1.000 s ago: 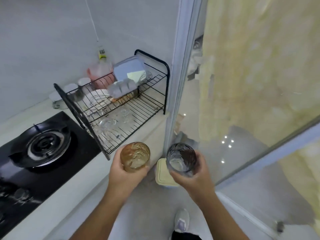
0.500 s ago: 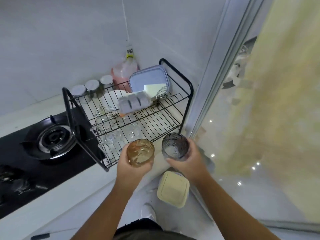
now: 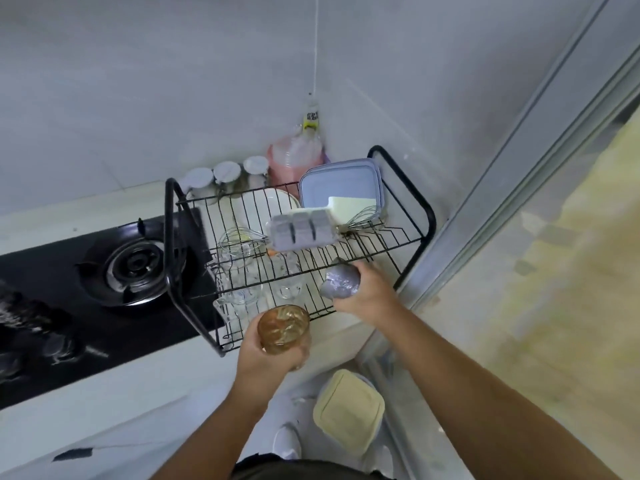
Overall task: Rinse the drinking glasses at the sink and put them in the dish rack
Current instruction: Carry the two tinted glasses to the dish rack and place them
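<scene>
Glasses (image 3: 288, 281) inside black wire dish rack (image 3: 430, 216)

Nothing legible before you: the label (image 3: 312, 116) on the corner bottle (image 3: 310, 128) blurs to dark smudges.

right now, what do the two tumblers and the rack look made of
Amber tumbler: likely tinted glass, glossy; see-through with embossed relief.
Grey tumbler: likely smoky glass; translucent and textured, though blurred.
Dish rack: probably metal wire with a black coating; thin rigid bars.
</scene>
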